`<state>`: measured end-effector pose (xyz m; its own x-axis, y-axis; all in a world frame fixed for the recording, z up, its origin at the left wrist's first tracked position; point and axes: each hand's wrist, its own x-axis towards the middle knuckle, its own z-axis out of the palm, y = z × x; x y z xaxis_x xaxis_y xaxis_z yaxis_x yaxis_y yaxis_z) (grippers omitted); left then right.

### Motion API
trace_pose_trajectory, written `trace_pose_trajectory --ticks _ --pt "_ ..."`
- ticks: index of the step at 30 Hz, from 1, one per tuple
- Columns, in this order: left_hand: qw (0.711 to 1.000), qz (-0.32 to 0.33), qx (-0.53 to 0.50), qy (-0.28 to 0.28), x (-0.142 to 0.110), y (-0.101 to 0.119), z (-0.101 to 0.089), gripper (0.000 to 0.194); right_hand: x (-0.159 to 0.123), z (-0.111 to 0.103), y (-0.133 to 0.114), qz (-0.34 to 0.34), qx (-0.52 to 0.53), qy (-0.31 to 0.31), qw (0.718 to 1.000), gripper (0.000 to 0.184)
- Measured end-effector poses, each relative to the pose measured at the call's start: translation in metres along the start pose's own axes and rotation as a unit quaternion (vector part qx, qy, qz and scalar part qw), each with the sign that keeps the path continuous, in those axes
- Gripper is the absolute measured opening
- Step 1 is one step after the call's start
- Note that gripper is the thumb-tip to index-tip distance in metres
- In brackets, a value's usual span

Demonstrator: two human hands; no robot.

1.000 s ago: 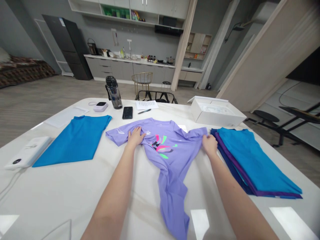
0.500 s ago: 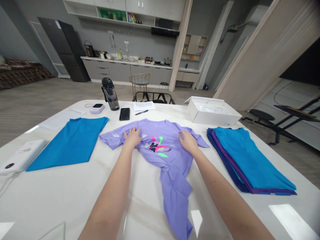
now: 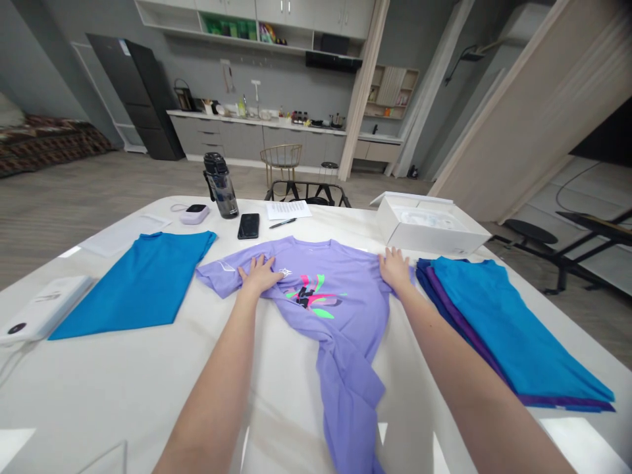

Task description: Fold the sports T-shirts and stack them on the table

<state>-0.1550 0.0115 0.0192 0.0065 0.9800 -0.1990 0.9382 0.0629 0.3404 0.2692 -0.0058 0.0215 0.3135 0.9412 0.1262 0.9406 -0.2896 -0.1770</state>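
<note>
A lilac T-shirt [image 3: 348, 316] with a pink and green print lies face up on the white table [image 3: 113, 388], its lower part bunched and twisted toward me. My left hand [image 3: 257, 275] rests flat on the shirt's left side near the sleeve, fingers apart. My right hand [image 3: 395, 270] lies on the shirt's right shoulder edge, also with spread fingers and gripping nothing. A folded blue shirt [image 3: 135, 286] lies to the left, and a stack of folded blue and purple shirts [image 3: 516, 336] lies to the right.
Along the far side of the table stand a water bottle [image 3: 221, 187], a black phone [image 3: 248, 226], a sheet of paper with a pen [image 3: 287, 210], and an open white box [image 3: 429, 224]. A white device [image 3: 44, 308] lies at the left edge.
My right hand has slid outward to the right, onto the shirt's shoulder edge. My left hand has stayed nearly in place. The view has shifted slightly.
</note>
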Motion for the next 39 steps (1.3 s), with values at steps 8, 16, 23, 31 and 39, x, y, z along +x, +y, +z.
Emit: trace_pose_trajectory --ticks 8,16,23,31,39 --pt "0.999 -0.038 0.000 0.030 -0.005 -0.010 -0.004 0.100 -0.021 0.025 -0.076 -0.059 0.007 -0.128 0.990 0.073" --pt "0.993 -0.076 0.063 0.064 0.024 -0.082 -0.036 0.079 -0.013 0.025 -0.071 -0.060 -0.017 -0.127 0.990 0.078" --pt "0.986 0.079 0.110 0.095 0.018 -0.002 0.000 0.068 -0.005 0.028 -0.075 -0.062 -0.010 -0.122 0.991 0.079" --pt "0.993 0.039 0.077 0.076 0.037 0.035 0.023 0.082 0.014 0.030 -0.071 -0.073 -0.014 -0.126 0.989 0.079" --pt "0.990 0.052 0.089 0.098 0.045 0.033 0.024 0.080 0.024 0.031 -0.071 -0.067 -0.012 -0.112 0.991 0.074"
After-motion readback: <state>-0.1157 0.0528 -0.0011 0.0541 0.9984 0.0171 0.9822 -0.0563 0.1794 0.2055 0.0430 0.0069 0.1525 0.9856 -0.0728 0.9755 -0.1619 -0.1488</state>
